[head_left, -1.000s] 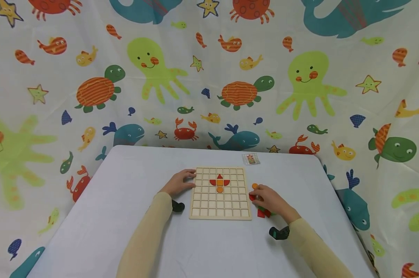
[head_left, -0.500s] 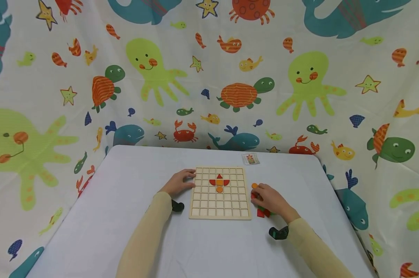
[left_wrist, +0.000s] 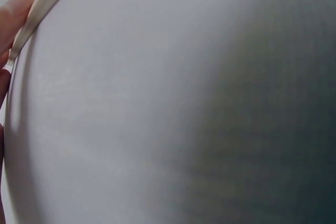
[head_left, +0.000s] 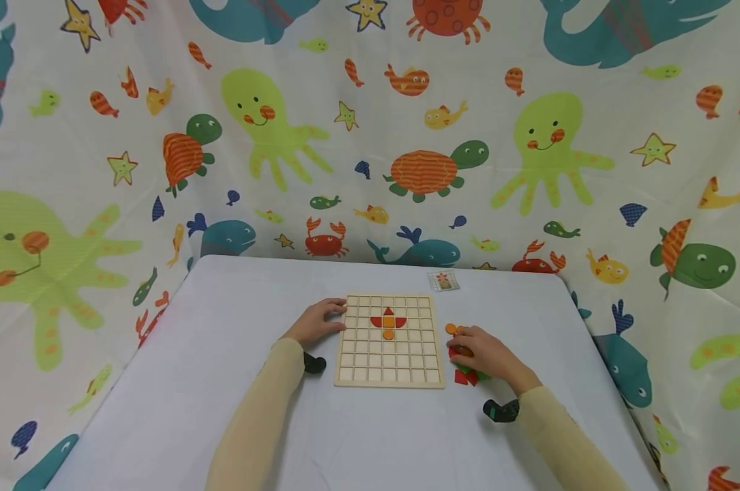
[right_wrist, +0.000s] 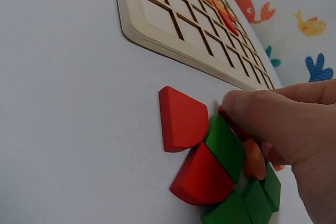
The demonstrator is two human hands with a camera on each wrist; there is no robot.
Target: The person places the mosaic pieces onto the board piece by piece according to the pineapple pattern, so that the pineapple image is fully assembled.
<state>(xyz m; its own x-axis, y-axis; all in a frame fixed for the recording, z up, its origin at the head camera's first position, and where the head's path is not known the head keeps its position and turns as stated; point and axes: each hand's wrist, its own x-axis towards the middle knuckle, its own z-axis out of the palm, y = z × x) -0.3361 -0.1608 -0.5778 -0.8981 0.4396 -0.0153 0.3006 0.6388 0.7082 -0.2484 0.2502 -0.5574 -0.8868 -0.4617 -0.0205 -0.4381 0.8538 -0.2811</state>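
A square wooden grid board (head_left: 370,358) lies on the white table. On it are a red triangle (head_left: 389,311), an orange square (head_left: 389,322), an orange disc (head_left: 389,335) and red rounded pieces at both sides. My left hand (head_left: 314,324) rests with thumb and fingertips against the board's left edge. My right hand (head_left: 489,351) is over a loose pile right of the board. In the right wrist view, its thumb is at a red block (right_wrist: 236,124); I cannot tell whether it is pinched. Green blocks (right_wrist: 226,148), red rounded blocks (right_wrist: 202,179) and an orange block (right_wrist: 254,160) lie around it.
A small picture card (head_left: 445,280) lies behind the board, to the right. Another orange disc (head_left: 451,329) sits beyond the right fingertips. A curtain (head_left: 345,150) printed with sea animals hangs behind the table's far edge.
My right hand has drawn slightly to the right, away from the board, and now sits over the pile. The left hand and the pieces on the board have stayed put.
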